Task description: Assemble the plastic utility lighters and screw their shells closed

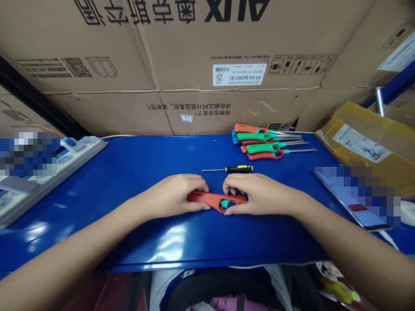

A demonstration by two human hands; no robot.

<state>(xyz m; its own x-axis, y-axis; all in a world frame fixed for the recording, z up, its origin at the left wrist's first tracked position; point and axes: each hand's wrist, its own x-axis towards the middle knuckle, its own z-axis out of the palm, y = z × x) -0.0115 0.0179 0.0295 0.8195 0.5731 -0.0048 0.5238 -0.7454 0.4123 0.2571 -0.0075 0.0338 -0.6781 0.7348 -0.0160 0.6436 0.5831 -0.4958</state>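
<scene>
An orange gas lighter (pixel 211 199) lies sideways between my two hands, just above the blue table. My left hand (pixel 177 196) is closed around its handle end, thumb along the near side. At the trigger end, my right hand (pixel 256 194) grips it with curled fingers, thumb by the trigger opening. A teal trigger part shows inside that opening. No metal tube is visible on this lighter; its right end is hidden by my right hand. Just beyond my hands lies a screwdriver (pixel 239 169) with a black and yellow handle, its tip pointing left.
Several orange, green and red lighters (pixel 259 148) with metal tubes are piled at the back right. A phone (pixel 353 198) and a yellow taped package (pixel 372 142) lie to the right. A white power strip (pixel 61 166) runs along the left. Behind stands a large cardboard box (pixel 181 52).
</scene>
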